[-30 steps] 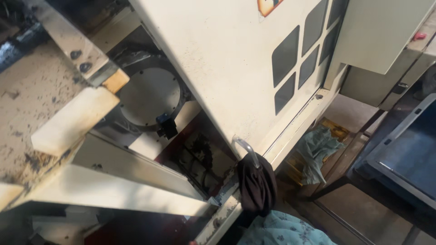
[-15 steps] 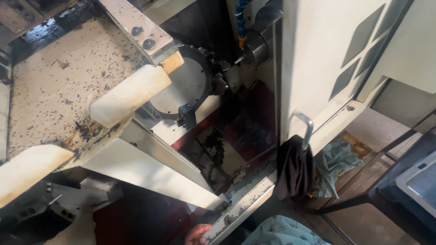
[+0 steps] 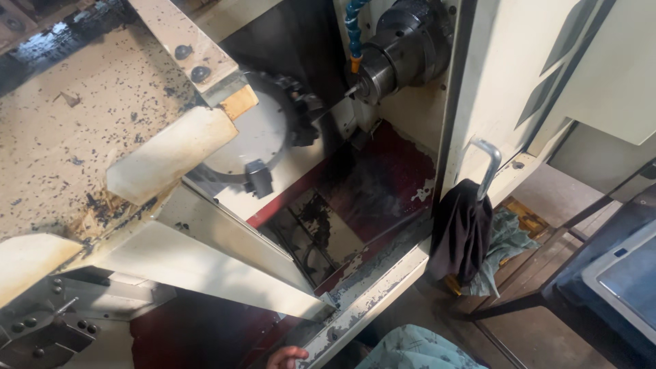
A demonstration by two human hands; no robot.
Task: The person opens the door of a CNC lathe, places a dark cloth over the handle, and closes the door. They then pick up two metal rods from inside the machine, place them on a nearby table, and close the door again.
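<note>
Fingers (image 3: pixel 285 356) of one hand rest against the machine's sill (image 3: pixel 369 304).

Round grey metal tool turret (image 3: pixel 256 140): inside the machine enclosure, left of the dark steel spindle chuck (image 3: pixel 403 48). Segmented blue plastic coolant hose (image 3: pixel 352 27): above the chuck's left edge. Bent grey metal door handle (image 3: pixel 486 164): right of the chamber; dark cloth rag (image 3: pixel 461 232) hangs on it. One hand (image 3: pixel 285 357): bottom edge, touching the chipped sill (image 3: pixel 369 301).
</note>
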